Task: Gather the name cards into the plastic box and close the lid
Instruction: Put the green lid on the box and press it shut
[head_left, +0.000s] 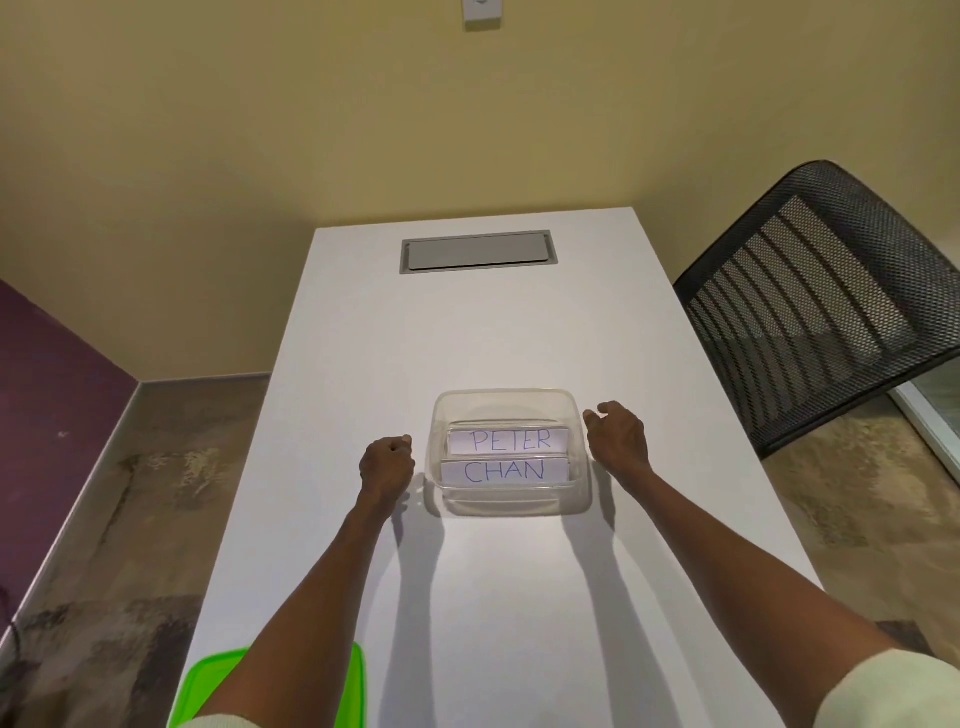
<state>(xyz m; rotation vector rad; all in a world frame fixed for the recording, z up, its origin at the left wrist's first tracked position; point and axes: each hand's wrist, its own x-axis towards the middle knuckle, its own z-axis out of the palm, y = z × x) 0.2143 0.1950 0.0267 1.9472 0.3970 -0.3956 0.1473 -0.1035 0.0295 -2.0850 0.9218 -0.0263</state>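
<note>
Two name cards (501, 441) (PETER, CHAN) in one plastic box (582, 415).

warm indoor light coming from above and ahead, arms throwing soft shadows toward the viewer on the counter (363, 364), wide-angle bending the edges, slightly soft overall

A single head-worn wide-angle view looks forward and steeply down along the white surface (467, 332), close above both outstretched forearms.

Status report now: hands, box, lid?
Left hand curled, empty; right hand open beside plastic box. PETER card and CHAN card inside. Green lid off, near edge.
</note>
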